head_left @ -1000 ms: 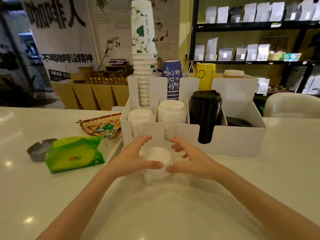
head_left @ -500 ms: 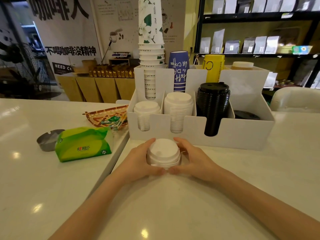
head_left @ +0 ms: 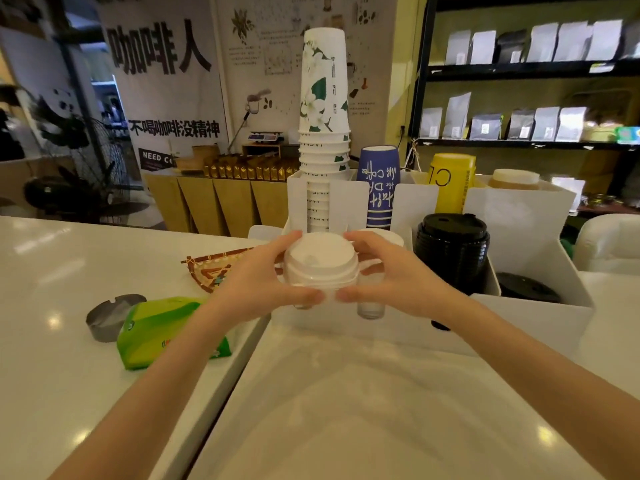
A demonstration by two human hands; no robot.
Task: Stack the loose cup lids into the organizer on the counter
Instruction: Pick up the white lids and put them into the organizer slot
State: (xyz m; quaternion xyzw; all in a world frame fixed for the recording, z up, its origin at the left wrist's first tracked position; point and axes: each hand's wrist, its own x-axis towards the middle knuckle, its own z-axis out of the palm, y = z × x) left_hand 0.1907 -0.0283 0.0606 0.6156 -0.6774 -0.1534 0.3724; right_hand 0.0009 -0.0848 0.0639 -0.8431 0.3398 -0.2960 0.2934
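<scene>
Blue cup (head_left: 379, 187) among white lids (head_left: 320, 263) reads "coffee".

From my seat, the left hand (head_left: 263, 278), the right hand (head_left: 391, 275) and the stack of white lids (head_left: 320, 263) between them cover the organizer's (head_left: 540, 317) two left front slots, so I cannot tell how full they are. Both forearms run off the bottom edge. The shelf bags (head_left: 519, 124) are too blurred to read.
</scene>
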